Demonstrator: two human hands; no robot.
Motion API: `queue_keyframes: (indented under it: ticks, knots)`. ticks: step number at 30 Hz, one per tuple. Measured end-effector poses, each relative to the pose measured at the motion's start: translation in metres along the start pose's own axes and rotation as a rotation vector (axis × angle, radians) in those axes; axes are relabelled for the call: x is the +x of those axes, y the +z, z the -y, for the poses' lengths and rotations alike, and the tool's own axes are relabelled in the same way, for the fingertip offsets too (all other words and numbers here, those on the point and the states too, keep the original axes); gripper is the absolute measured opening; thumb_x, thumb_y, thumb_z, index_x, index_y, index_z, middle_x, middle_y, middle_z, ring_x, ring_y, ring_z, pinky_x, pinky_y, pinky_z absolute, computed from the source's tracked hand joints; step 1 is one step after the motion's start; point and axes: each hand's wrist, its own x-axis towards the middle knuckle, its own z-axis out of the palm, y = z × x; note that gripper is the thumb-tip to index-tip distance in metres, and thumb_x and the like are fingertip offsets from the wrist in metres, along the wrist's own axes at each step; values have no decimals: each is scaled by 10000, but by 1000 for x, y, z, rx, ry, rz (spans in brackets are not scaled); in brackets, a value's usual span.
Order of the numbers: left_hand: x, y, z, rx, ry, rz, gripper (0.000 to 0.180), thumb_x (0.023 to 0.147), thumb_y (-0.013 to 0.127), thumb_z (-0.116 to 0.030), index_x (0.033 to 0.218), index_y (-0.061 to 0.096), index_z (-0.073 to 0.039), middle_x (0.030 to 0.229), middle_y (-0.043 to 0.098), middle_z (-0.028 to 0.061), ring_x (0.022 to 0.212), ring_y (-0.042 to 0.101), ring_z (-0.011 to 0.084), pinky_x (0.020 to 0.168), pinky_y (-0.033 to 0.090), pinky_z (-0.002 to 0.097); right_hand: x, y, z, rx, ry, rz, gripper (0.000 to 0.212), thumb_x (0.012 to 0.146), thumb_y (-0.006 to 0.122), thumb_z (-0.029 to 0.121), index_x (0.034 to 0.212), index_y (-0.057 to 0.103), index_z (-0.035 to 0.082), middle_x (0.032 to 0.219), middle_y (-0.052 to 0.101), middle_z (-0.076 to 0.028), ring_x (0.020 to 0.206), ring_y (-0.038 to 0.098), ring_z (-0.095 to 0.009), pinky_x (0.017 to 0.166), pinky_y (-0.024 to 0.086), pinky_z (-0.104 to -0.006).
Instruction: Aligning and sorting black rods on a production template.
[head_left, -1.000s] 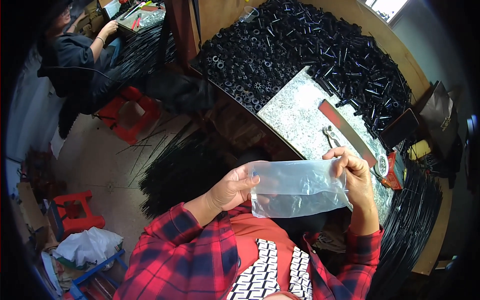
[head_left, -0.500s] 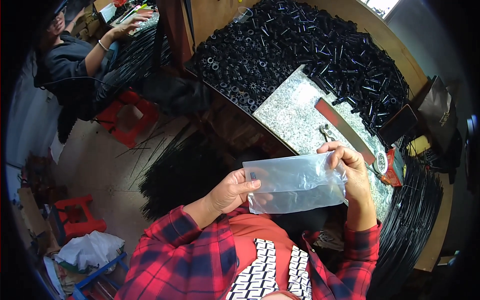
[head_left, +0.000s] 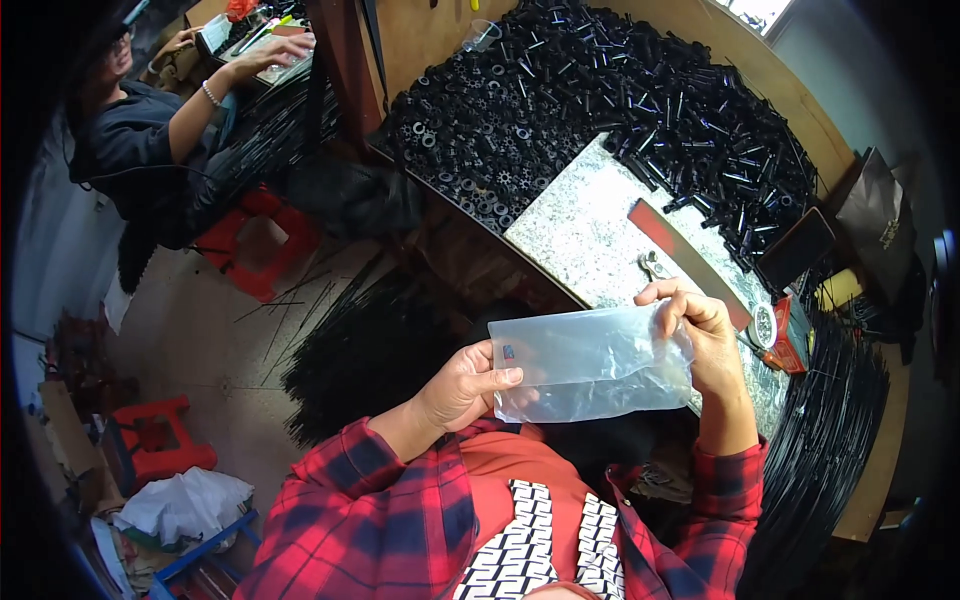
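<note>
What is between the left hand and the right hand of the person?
In the head view, a clear plastic bag stretches between them: the left hand pinches its left end, the right hand its right end.

**Tabletop and floor, what sits on them**

Wooden tabletop (head_left: 800, 110) curves along the right side. Big heap of small black parts (head_left: 560, 90) covers its upper half, tubes and ring shapes mixed. Speckled grey stone slab (head_left: 590, 235) lies on the tabletop just below the heap, bare in the middle. Long red strip (head_left: 685, 260) lies slantwise on the slab, small metal tool (head_left: 655, 267) touching its left edge. Bundle of thin black rods (head_left: 830, 420) runs along the tabletop's lower right rim. Floor (head_left: 200, 340) at left: loose black rods (head_left: 360, 350) piled near the tabletop, two red stools (head_left: 155, 440), white crumpled bag (head_left: 185, 505).
</note>
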Motion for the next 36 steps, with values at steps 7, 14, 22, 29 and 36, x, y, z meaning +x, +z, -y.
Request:
queue_keyframes:
  ticks: [7,14,22,29,36]
  knots:
    - [-1,3,2,20,-1,-31,284,897,601,-105,1165,556,-21,1038,649,110,809,644,154,737,528,282,0,0,1,-149,-90,-3,199,757,512,-112,617,554,22,977,622,-127,789,552,-133,682,438,-239]
    - [-1,-4,4,76,62,-8,229,927,574,-135,1117,577,-7,1023,652,119,813,651,168,704,541,282,-7,4,6,-78,-8,-21,158,789,474,-45,692,589,3,1008,625,-137,892,566,-167,767,443,-268]
    - [-1,-2,-2,153,122,-105,195,933,575,-166,1048,594,-10,929,670,137,691,648,151,638,532,272,-12,8,20,257,189,-32,622,940,466,401,1357,352,-47,1171,567,-182,937,605,-216,675,541,-303]
    - [-3,-3,-10,144,233,-158,225,932,570,-150,1120,598,-29,931,680,135,673,659,151,596,553,272,-5,17,16,-20,207,-127,771,735,714,61,1391,323,-51,1187,506,-145,1027,515,-164,892,417,-293]
    - [-2,-6,-15,122,233,-160,190,927,573,-127,1097,617,-55,969,677,150,679,663,164,595,555,279,-5,25,19,96,235,-102,612,750,737,54,1284,452,-40,961,629,-76,768,603,-112,607,486,-226]
